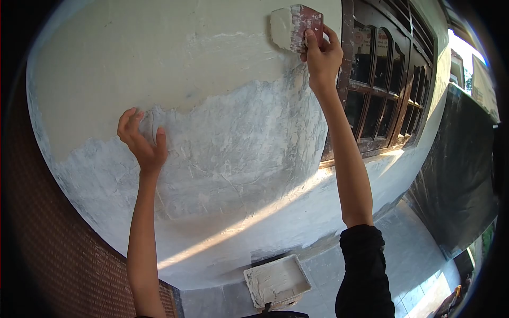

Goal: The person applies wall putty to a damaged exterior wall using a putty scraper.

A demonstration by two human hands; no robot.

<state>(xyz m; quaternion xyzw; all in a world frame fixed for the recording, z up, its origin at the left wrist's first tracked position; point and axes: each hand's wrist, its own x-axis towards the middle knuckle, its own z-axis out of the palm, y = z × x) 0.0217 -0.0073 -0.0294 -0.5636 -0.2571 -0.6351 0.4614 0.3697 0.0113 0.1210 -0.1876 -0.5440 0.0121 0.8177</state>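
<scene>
High on the wall, my right hand grips a reddish-brown flat putty scraper between thumb and fingers. Pale putty is heaped along the scraper's left side, close against the wall. My left hand is raised in front of the wall with fingers curved and thumb apart, holding nothing. The wall carries a cream putty layer on its upper part. Below a ragged edge it shows a patchy grey-white surface.
A dark wooden window with glass panes is right of my right hand. On the tiled floor below sits a tray of putty. A woven panel borders the left, and a black sheet hangs at the right.
</scene>
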